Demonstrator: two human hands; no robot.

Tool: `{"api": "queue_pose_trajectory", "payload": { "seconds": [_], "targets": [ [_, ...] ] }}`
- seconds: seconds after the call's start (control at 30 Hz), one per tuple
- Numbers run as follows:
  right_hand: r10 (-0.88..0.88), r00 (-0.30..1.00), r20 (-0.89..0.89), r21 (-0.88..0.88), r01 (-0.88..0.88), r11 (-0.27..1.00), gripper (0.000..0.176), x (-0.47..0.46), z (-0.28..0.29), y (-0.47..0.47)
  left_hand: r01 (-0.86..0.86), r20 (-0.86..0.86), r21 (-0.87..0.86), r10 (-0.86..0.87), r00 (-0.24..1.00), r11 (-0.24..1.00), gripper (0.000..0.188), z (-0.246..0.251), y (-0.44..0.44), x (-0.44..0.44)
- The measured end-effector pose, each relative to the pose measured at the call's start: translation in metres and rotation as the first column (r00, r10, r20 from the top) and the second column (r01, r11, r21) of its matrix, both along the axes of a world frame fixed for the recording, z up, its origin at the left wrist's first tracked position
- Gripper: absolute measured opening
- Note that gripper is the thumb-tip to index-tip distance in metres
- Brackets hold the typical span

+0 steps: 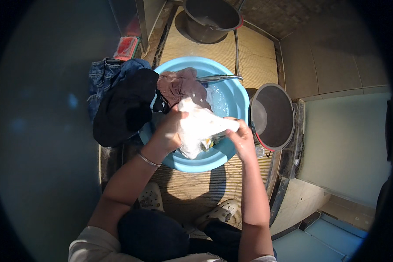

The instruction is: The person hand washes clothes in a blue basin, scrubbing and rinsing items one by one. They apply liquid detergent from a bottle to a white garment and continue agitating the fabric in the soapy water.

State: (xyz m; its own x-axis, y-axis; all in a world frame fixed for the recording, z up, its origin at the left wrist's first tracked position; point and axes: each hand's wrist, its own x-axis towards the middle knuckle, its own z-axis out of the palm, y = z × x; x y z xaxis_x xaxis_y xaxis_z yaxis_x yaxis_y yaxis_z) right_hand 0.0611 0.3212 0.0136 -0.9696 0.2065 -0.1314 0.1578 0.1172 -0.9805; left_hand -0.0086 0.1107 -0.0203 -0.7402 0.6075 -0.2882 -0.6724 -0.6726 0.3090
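A white cloth garment (196, 131) is stretched between my two hands over a light blue plastic basin (196, 166). My left hand (170, 129) grips its left side. On the right, the fingers of my right hand (242, 136) pinch a narrow end of it. Strong light washes out the fabric, so its kind is hard to tell. Behind it in the basin lies a brown garment (178, 83) with small white buttons. Water (220, 101) shows at the basin's right side. A metal shower head (216, 78) rests across the far rim, its hose running away behind.
Blue jeans (100, 75) and a black garment (124, 108) hang at the basin's left. A red-topped brush (127, 48) sits beyond them. One dark bucket (213, 16) stands at the back, another (275, 114) to the right. A glass wall (46, 131) runs along the left.
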Motion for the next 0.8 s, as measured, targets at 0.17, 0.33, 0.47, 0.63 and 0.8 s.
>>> {"api": "queue_pose_trajectory", "payload": {
  "seconds": [0.17,0.33,0.47,0.63,0.8],
  "targets": [
    [0.251,0.962,-0.108,0.425,-0.183,0.886,0.029,0.014,0.019,-0.076,0.134,0.08,0.04,-0.136,0.987,0.99,0.031,-0.032,0.023,0.024],
    [0.022,0.994,-0.106,0.689,0.058,0.722,0.017,0.004,-0.004,-0.088,0.162,0.43,-0.061,-0.12,0.895,0.985,0.035,-0.024,0.037,0.038],
    [0.119,0.945,-0.303,0.675,0.125,0.727,0.026,0.004,-0.008,-0.087,0.178,0.266,-0.183,-0.126,0.956,0.967,0.031,-0.013,0.032,0.033],
    [0.024,0.976,-0.217,0.652,0.127,0.747,0.013,0.019,-0.01,-0.079,0.154,0.218,-0.103,-0.129,0.967,0.983,0.029,-0.007,0.027,0.021],
    [-0.093,0.991,0.1,-0.232,0.114,0.966,0.033,0.013,-0.012,-0.008,0.018,-0.043,0.016,-0.018,0.999,1.0,0.018,-0.002,0.015,0.014]
  ]
}}
